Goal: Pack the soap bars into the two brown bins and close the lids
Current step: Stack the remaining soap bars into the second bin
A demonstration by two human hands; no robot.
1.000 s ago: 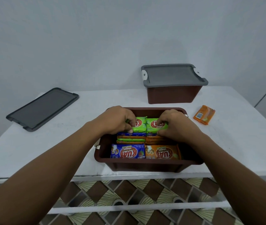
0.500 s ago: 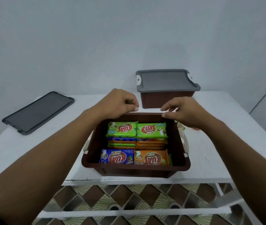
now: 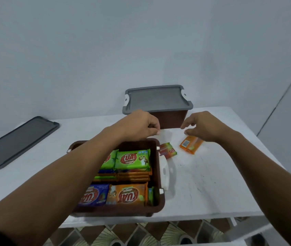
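Our two hands reach out over the table (image 3: 212, 183), well apart from each other. Our left hand (image 3: 141, 125) is clenched, its fingers curled in against the thumb, and we see nothing in it. Our right hand (image 3: 206, 127) is released, fingers spread and bent downward, grasping nothing.

Far to the left of our left hand, the loose lid (image 3: 18, 139) lies flat on the table. Below that hand, and partly under its forearm, sits the open bin (image 3: 123, 210), with the hand hanging over its far rim. The bin is packed. A green bar (image 3: 132, 159) tops the far stack, with orange, green and blue wrapper edges layered under it. In the near row a blue bar (image 3: 93, 196) and a packed orange bar (image 3: 127, 194) show their printed faces. A white latch (image 3: 165, 173) hangs on the bin's right wall.

Beyond the gap between our hands stands the shut bin (image 3: 173, 119) with its fitted lid (image 3: 157, 98) on. Nearer to us, in that same gap, a red bar (image 3: 167, 150) lies on the table just beside the open bin's far right corner. Directly under our right hand lies the loose orange bar (image 3: 190, 145), barcode up and apart from the red one. We cannot tell whether the thumb touches it.
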